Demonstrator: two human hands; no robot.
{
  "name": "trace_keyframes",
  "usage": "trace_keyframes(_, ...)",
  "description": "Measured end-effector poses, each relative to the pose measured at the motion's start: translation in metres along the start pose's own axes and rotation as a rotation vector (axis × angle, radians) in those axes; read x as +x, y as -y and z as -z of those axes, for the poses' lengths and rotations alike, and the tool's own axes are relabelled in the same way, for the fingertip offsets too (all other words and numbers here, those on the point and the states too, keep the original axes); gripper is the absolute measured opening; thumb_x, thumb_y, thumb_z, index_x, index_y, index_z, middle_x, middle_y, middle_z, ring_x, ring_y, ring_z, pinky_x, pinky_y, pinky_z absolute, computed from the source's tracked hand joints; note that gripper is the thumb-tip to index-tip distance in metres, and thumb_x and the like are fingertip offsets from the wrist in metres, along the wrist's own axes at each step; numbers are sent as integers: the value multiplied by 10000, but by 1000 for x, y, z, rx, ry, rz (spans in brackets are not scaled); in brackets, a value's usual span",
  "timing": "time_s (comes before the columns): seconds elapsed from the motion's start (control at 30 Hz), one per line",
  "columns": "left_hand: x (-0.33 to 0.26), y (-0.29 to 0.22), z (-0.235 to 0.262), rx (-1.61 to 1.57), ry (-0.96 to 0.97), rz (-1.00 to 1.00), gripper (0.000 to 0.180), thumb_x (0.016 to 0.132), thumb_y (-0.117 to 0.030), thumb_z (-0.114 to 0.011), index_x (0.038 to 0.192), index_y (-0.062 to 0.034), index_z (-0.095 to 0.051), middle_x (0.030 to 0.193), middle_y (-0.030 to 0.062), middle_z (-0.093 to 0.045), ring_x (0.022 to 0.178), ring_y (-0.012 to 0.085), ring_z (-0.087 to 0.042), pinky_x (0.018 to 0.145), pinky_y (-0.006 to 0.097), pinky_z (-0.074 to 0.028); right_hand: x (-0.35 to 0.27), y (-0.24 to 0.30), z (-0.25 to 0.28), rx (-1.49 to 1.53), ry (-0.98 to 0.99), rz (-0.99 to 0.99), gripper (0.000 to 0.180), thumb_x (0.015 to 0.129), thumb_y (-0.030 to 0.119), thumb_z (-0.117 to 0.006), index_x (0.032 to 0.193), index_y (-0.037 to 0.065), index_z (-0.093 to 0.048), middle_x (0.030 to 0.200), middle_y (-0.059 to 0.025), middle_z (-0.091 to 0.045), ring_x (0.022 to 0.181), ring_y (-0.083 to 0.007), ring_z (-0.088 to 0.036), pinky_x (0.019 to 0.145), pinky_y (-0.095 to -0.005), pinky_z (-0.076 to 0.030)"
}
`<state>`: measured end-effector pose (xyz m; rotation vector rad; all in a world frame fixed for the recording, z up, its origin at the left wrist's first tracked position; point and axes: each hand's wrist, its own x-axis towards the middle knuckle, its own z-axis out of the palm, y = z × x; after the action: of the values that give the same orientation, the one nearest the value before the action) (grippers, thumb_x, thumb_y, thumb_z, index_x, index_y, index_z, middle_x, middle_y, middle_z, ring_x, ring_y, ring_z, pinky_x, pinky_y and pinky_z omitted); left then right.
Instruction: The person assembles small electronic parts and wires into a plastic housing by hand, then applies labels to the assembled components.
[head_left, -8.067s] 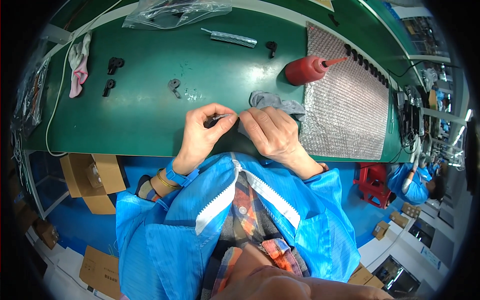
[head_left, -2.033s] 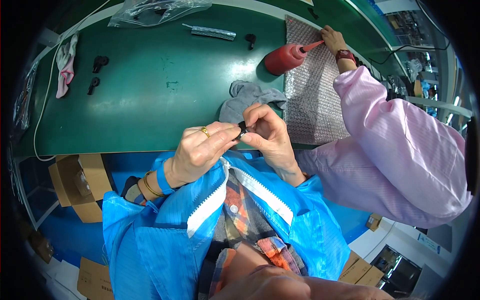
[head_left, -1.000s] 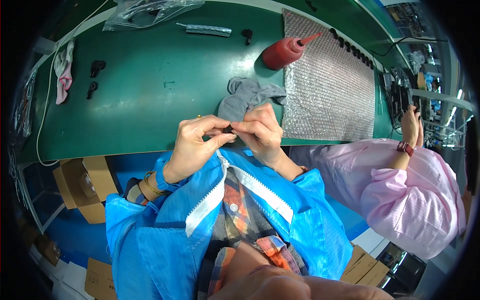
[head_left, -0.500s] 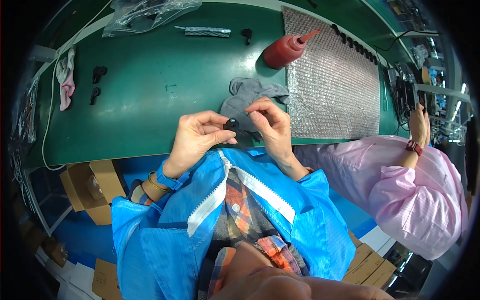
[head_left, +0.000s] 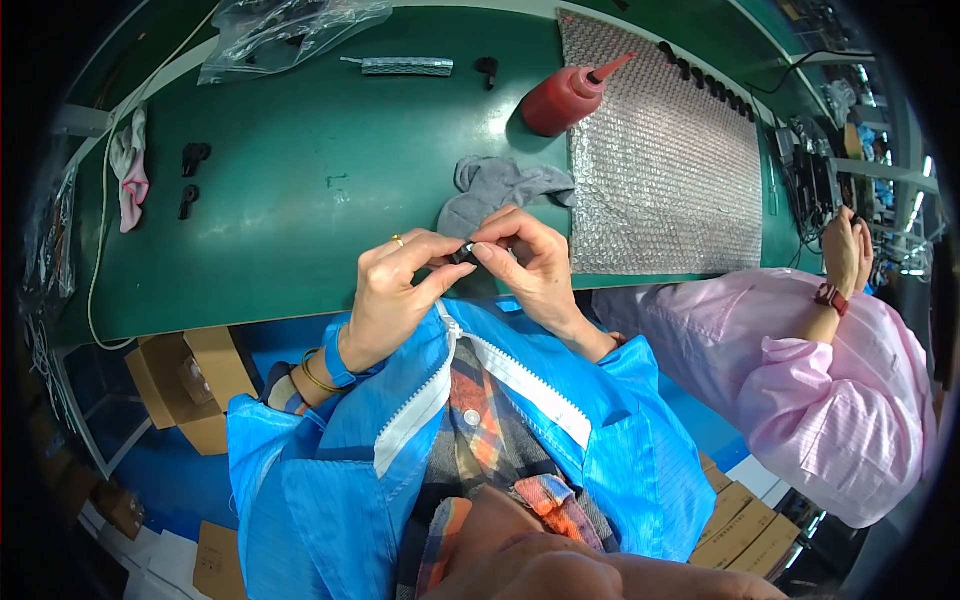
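A small black plastic part [head_left: 463, 253] is pinched between the thumb and fingers of my left hand [head_left: 395, 285], just above the table's near edge. My right hand [head_left: 532, 268] closes its thumb and fingertips on the right end of the same part. A small pale spot shows at that end, too small to make out. Just beyond my hands a crumpled grey cloth [head_left: 485, 190] lies on the green table [head_left: 290, 230]. The fingers hide much of the part.
A red squeeze bottle [head_left: 562, 102] stands beside a bubble-wrap sheet [head_left: 665, 170] with a row of black parts [head_left: 708, 82] at its far edge. Loose black parts [head_left: 195, 157], a silvery tube [head_left: 407, 66] and a glove [head_left: 130, 165] lie around. A co-worker's pink sleeve [head_left: 790, 370] is at right.
My right hand has moved left and down, its fingertips now meeting the black part in my left hand. The part has turned in my fingers. The view has shifted slightly.
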<state>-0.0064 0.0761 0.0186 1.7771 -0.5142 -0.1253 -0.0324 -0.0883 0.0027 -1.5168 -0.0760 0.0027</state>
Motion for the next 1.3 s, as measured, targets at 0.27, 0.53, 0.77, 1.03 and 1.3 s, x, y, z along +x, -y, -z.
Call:
trace_keyframes(0.27,5,-2,-1,78,-18,-147,196,638,92,-655,823,41,-618,777,100,-635,611,182,-577,542,259,-471,2,5,2,-150,37,145,75,759,16,-631,825,18,-594,797,-28,-545,633,-80,-429,579,-183,-350)
trace_keyframes(0.53,9,1,-9,112,-70,-295,222,620,130,-624,826,48,-610,856,122,-642,667,213,-601,594,270,-499,0,12,5,245,-46,-87,134,785,33,-619,906,26,-563,816,-12,-526,668,-74,-422,619,-171,-342)
trace_keyframes(0.77,11,1,-15,144,-72,-330,229,613,137,-618,826,50,-610,857,123,-641,675,223,-606,610,269,-507,-3,4,7,143,-27,-26,119,805,73,-620,881,40,-534,786,8,-496,665,-57,-399,618,-161,-333)
trace_keyframes(1.03,11,0,-18,200,-59,-287,234,617,128,-617,835,45,-613,838,122,-638,674,220,-606,594,272,-504,-1,0,9,285,-2,-173,130,810,87,-621,850,70,-498,773,10,-471,677,-50,-385,623,-159,-327)
trace_keyframes(1.3,17,2,-18,53,-3,-26,195,671,104,-628,857,51,-608,779,112,-641,663,193,-630,592,238,-507,7,-1,12,379,-6,-270,112,841,133,-591,869,74,-500,758,21,-470,660,-41,-379,596,-153,-320)
